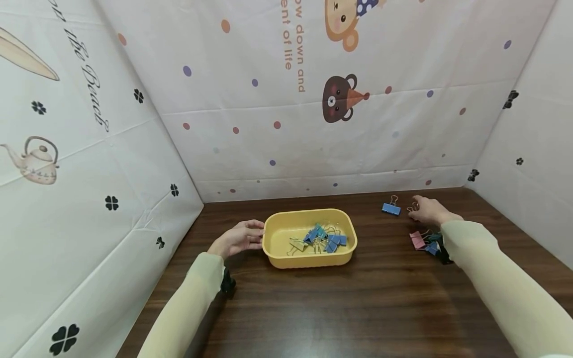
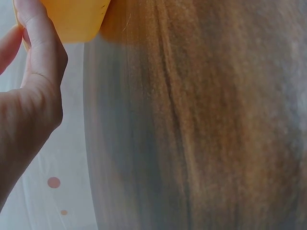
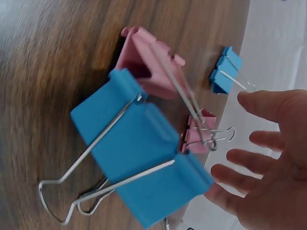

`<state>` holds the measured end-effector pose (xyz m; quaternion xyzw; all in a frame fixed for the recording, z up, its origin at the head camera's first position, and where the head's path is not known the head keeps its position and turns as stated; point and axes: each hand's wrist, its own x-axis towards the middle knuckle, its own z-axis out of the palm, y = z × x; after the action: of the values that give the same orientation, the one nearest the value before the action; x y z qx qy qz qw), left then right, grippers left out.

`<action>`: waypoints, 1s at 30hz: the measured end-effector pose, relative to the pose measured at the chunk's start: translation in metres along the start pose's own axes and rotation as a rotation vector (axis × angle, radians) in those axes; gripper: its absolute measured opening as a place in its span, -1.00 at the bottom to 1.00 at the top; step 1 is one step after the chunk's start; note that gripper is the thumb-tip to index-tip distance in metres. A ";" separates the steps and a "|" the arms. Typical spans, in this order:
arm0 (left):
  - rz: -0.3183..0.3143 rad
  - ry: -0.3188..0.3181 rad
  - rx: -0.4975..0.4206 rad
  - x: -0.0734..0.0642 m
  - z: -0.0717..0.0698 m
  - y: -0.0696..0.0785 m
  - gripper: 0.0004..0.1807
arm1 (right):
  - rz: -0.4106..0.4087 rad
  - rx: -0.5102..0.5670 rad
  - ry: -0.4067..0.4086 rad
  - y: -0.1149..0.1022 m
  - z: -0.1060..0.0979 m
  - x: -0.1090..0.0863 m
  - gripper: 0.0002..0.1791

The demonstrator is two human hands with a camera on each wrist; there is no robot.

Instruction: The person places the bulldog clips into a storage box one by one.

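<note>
My left hand (image 1: 239,238) touches the left side of a yellow plastic basket (image 1: 291,262), fingers fairly straight against its outer wall. Its thumb and a finger show beside the basket's edge (image 2: 79,21) in the left wrist view. Several blue, teal and yellow-green binder clips (image 1: 333,242) lie inside the basket. At the far right, my right hand (image 1: 431,211) hovers with fingers spread, holding nothing. Just past its fingers lies a pink binder clip (image 3: 200,136), whose wire handles show in the head view. A blue binder clip (image 1: 391,209) lies left of that hand, nearest its thumb.
Under my right forearm sits a cluster with a pink clip (image 1: 417,240) and darker ones; a large blue clip (image 3: 139,148) is close to the right wrist camera. White printed sheets (image 1: 268,149) rise behind and beside the dark wooden table (image 1: 313,308).
</note>
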<state>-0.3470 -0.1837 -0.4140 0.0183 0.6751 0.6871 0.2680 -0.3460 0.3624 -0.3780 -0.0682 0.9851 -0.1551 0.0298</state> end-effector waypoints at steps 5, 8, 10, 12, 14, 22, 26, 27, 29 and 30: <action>0.006 -0.003 0.012 -0.001 0.000 0.001 -0.65 | 0.021 0.002 -0.042 -0.001 -0.001 0.001 -0.34; 0.010 -0.010 0.013 -0.001 0.000 0.002 -0.62 | 0.034 -0.010 -0.060 -0.004 -0.002 0.000 -0.36; 0.011 -0.019 0.006 0.000 0.000 0.001 -0.59 | 0.037 -0.022 -0.069 -0.006 -0.002 0.000 -0.38; 0.014 -0.032 0.001 0.000 0.000 0.001 -0.55 | 0.030 -0.035 -0.074 -0.007 -0.002 -0.002 -0.39; 0.016 -0.046 -0.004 0.000 0.000 0.001 -0.52 | 0.028 -0.043 -0.066 -0.006 -0.002 -0.002 -0.41; 0.023 -0.043 -0.006 -0.002 0.000 0.002 -0.51 | -0.052 0.027 0.022 0.002 0.006 0.001 -0.43; 0.020 -0.038 -0.015 -0.001 0.000 0.000 -0.53 | -0.051 0.050 0.005 0.004 0.009 0.002 -0.35; 0.017 -0.039 -0.017 -0.001 0.000 0.000 -0.53 | -0.046 0.052 -0.009 0.004 0.009 0.002 -0.33; 0.011 -0.045 -0.020 -0.003 0.001 0.001 -0.53 | -0.043 0.052 -0.037 0.004 0.010 0.003 -0.31; 0.012 -0.048 -0.018 -0.004 0.001 0.002 -0.53 | -0.037 0.049 -0.052 0.004 0.010 0.003 -0.32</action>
<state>-0.3436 -0.1841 -0.4109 0.0362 0.6623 0.6939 0.2802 -0.3483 0.3627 -0.3891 -0.0898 0.9784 -0.1781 0.0543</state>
